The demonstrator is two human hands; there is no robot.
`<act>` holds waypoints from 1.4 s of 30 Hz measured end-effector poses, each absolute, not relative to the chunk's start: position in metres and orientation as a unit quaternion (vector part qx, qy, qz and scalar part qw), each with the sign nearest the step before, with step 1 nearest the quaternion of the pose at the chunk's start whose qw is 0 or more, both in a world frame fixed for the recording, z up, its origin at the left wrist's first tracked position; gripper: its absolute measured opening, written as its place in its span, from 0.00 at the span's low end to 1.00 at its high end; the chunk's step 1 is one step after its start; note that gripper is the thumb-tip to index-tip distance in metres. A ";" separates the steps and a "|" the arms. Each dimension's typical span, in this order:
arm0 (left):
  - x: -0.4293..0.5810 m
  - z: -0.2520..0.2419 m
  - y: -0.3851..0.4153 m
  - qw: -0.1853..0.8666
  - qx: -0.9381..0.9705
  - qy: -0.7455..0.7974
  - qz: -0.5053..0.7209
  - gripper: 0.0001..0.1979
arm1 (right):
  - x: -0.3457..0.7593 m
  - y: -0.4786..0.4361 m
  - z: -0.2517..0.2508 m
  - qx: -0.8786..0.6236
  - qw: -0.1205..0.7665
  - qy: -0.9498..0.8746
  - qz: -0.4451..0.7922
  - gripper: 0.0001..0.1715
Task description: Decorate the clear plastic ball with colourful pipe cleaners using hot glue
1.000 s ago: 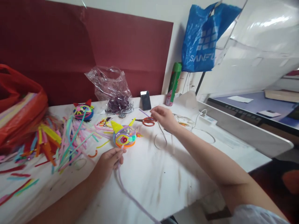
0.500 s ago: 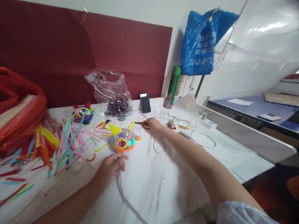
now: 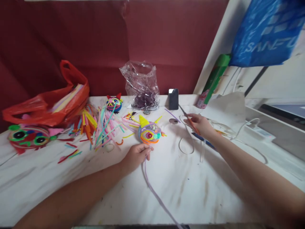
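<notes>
My left hand (image 3: 137, 156) is closed, thumb against fingers, on a long light-purple pipe cleaner (image 3: 154, 191) that trails toward the table's near edge. Just above those fingertips sits a decorated ball (image 3: 149, 133) with a yellow horn, a red-centred eye and orange trim around its base. I cannot tell whether the left fingers also touch the ball. Over to the right, my right hand (image 3: 200, 124) is closed around orange-handled scissors (image 3: 192, 124). Their dark blades point up and to the left, toward the phone. A short purple piece (image 3: 172, 115) lies left of the blades.
Loose coloured pipe cleaners (image 3: 107, 127) are heaped left of the ball. Behind them are a red bag (image 3: 78, 95), a smaller cat-like ball (image 3: 114, 104) and a clear plastic bag (image 3: 143, 86). A phone (image 3: 173, 99) leans at the back. A white cable (image 3: 187, 152) loops near my right hand.
The scissors have come up and to the right in my right hand, their blades swinging upward. My left hand keeps its hold beside the ball. The view has turned left.
</notes>
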State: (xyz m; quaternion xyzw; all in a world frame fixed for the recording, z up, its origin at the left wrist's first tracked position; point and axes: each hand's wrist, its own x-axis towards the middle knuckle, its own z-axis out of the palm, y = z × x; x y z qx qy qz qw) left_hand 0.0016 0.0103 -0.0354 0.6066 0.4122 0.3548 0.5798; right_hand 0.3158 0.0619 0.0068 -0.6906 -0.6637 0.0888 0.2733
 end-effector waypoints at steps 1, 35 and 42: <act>0.002 -0.034 0.009 0.579 0.609 0.409 0.356 0.18 | 0.314 0.045 0.006 -0.654 0.327 -0.669 0.131 0.27; 0.087 0.018 0.025 0.598 0.618 0.345 0.377 0.15 | 0.291 0.004 -0.006 -0.588 0.322 -0.726 0.151 0.18; 0.042 0.048 0.027 0.620 0.500 0.334 0.504 0.11 | 0.300 0.060 0.002 -0.732 0.108 -0.670 0.060 0.21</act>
